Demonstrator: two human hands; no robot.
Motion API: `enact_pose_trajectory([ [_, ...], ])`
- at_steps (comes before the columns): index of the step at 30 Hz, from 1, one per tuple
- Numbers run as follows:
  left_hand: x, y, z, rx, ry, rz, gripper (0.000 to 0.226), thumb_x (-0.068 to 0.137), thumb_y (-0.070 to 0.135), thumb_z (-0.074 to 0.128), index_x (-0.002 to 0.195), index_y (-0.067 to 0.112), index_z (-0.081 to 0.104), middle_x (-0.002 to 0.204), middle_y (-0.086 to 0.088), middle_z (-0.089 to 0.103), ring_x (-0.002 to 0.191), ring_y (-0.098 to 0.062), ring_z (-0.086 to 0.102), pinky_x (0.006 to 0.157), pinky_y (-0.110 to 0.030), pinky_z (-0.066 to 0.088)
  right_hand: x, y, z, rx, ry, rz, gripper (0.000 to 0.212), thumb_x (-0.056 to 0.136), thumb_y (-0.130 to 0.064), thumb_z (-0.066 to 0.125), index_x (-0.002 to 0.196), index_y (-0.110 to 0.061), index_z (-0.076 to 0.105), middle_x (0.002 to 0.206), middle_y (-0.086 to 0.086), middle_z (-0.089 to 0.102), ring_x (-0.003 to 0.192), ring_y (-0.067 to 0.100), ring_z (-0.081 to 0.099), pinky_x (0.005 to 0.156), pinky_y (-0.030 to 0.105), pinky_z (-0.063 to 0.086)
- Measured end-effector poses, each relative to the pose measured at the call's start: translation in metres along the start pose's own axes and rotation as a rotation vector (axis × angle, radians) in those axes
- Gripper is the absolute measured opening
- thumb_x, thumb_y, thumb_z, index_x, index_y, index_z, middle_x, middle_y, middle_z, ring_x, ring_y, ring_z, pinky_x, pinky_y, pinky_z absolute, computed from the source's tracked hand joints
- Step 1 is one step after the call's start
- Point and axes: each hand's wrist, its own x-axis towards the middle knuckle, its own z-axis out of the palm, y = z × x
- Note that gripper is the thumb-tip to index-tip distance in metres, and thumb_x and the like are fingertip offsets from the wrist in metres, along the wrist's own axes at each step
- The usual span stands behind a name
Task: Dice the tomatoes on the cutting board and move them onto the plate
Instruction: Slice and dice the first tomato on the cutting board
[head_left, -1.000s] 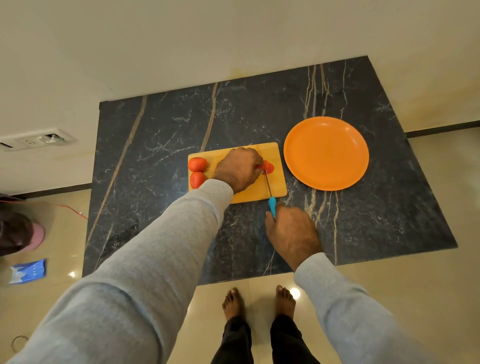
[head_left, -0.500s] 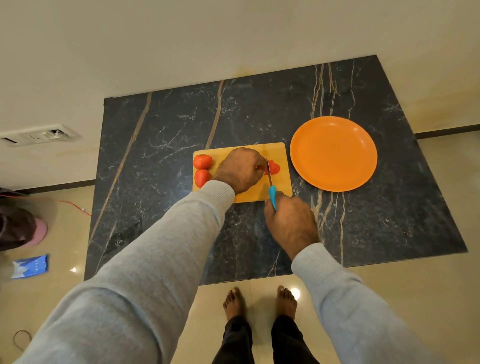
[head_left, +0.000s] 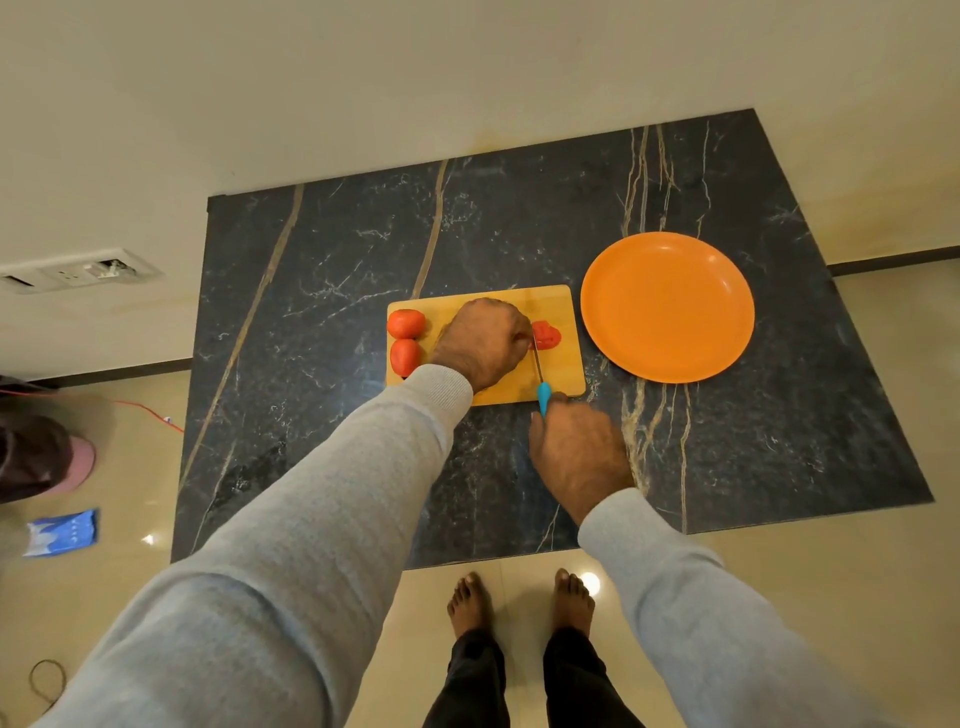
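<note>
- Fingers of my left hand (head_left: 480, 340) curl down over the cut tomato (head_left: 546, 335) near the middle of the cutting board (head_left: 563, 371). Most of it is hidden under my knuckles, and only a red part shows just right of my fingertips.
- Fingers of my right hand (head_left: 576, 452) wrap round the blue handle of the knife (head_left: 543, 399), at the near edge of the board.
- Its thin blade points away from me, running between my left fingertips and the red part that shows. I cannot tell whether its edge reaches the board.
- Two whole tomatoes (head_left: 406, 323) sit touching each other at the left end of the board, just beside my left wrist.
- An orange plate (head_left: 667, 306) lies to the right of the board, close to it but apart.
- Board and plate both rest on the surface (head_left: 519, 223), dark stone with pale veins.
- Grey sleeves (head_left: 311, 545) cover both my arms to the wrists, and my bare feet (head_left: 470, 603) stand on the glossy floor (head_left: 831, 571) below the near edge.
</note>
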Motion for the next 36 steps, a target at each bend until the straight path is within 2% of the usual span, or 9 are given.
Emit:
enact_pose_trajectory([
  [5,0.000,0.001,-0.001,-0.011,-0.004,-0.018,0.032,0.105,0.039,0.059,0.127,0.023,0.076,0.125,0.002,0.075,0.114,-0.020,0.067,0.106,-0.040,0.054,-0.018,0.008,0.002,-0.003,-0.019,-0.021,0.039,0.105,-0.044,0.045,0.124,-0.012,0.058,0.097,0.005,0.068,0.084,0.020,0.068,0.069,0.031,0.055],
  [10,0.000,-0.004,-0.011,-0.025,-0.057,-0.034,0.035,0.103,0.035,0.064,0.134,0.021,0.070,0.133,-0.002,0.070,0.120,-0.024,0.065,0.107,-0.043,0.054,-0.031,0.018,-0.012,0.131,0.059,0.001,0.046,0.104,-0.050,0.038,0.125,-0.014,0.058,0.088,0.004,0.066,0.078,0.020,0.065,0.065,0.034,0.058],
  [13,-0.002,-0.012,-0.013,-0.025,-0.012,-0.023,0.032,0.101,0.032,0.066,0.130,0.021,0.072,0.133,-0.002,0.070,0.121,-0.022,0.064,0.108,-0.042,0.053,-0.025,0.013,-0.017,0.127,0.125,-0.025,0.047,0.104,-0.050,0.038,0.125,-0.013,0.059,0.087,0.005,0.067,0.078,0.022,0.066,0.064,0.035,0.059],
  [17,-0.002,-0.008,-0.008,0.087,0.001,0.017,0.031,0.103,0.041,0.059,0.127,0.028,0.074,0.128,0.004,0.072,0.122,-0.020,0.058,0.114,-0.044,0.038,-0.014,0.003,-0.019,0.123,0.090,-0.024,0.048,0.104,-0.051,0.039,0.129,-0.014,0.056,0.093,0.006,0.066,0.085,0.024,0.065,0.069,0.035,0.057],
  [21,-0.001,-0.006,-0.001,0.117,0.011,0.008,0.030,0.104,0.044,0.057,0.125,0.031,0.075,0.122,0.006,0.073,0.121,-0.019,0.056,0.114,-0.046,0.029,-0.010,0.001,-0.015,0.111,0.082,-0.028,0.047,0.104,-0.051,0.039,0.128,-0.015,0.057,0.092,0.005,0.065,0.084,0.024,0.065,0.066,0.032,0.052],
  [31,0.003,-0.012,0.005,0.042,-0.006,-0.027,0.027,0.103,0.041,0.059,0.121,0.032,0.078,0.119,0.010,0.075,0.119,-0.016,0.059,0.113,-0.045,0.029,0.008,-0.003,-0.012,0.117,0.052,-0.023,0.046,0.102,-0.054,0.041,0.119,-0.016,0.061,0.092,0.005,0.065,0.085,0.024,0.065,0.075,0.038,0.060],
  [36,0.002,-0.011,0.006,0.045,-0.018,-0.023,0.028,0.103,0.041,0.059,0.119,0.031,0.079,0.117,0.010,0.075,0.118,-0.016,0.060,0.112,-0.045,0.030,0.028,-0.008,-0.021,0.073,0.013,-0.017,0.036,0.104,-0.041,0.046,0.119,-0.013,0.062,0.101,0.008,0.066,0.094,0.028,0.066,0.075,0.036,0.054],
])
